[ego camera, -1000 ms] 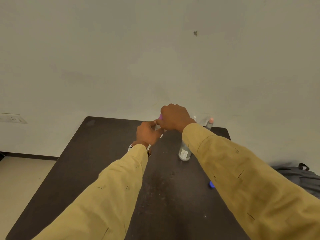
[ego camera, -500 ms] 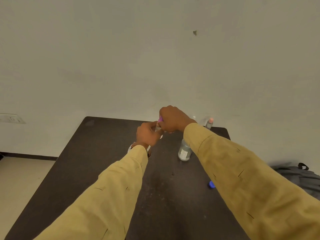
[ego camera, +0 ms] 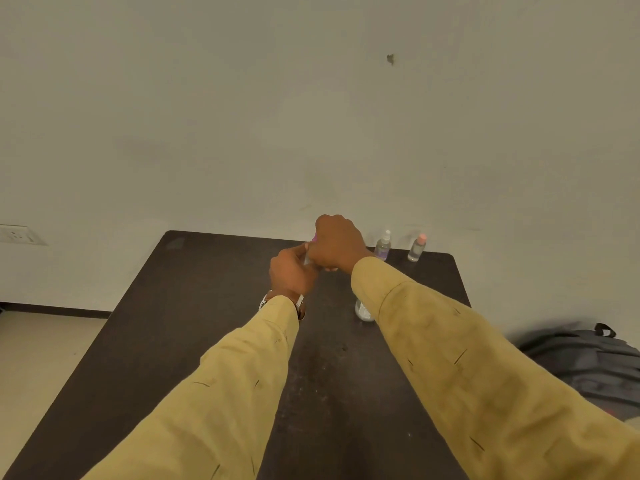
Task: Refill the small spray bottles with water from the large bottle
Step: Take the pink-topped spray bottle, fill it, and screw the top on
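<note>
Both hands meet above the dark table [ego camera: 207,323]. My left hand [ego camera: 292,273] is closed around a small clear spray bottle [ego camera: 307,259], mostly hidden by the fingers. My right hand [ego camera: 337,242] is clenched over its top, where a bit of purple cap [ego camera: 313,238] shows. The large bottle [ego camera: 363,310] stands on the table, its upper part hidden behind my right sleeve. Two more small spray bottles stand at the far edge: one with a white cap [ego camera: 383,244] and one with a pink cap [ego camera: 417,247].
A pale wall rises right behind the table's far edge. A dark backpack [ego camera: 588,362] lies off the table's right side. A wall socket [ego camera: 15,233] sits at far left, above the light floor [ego camera: 38,355].
The hands stay joined on the small bottle and have shifted slightly. My right arm now hides the blue cap on the table and uncovers the white-capped bottle at the back.
</note>
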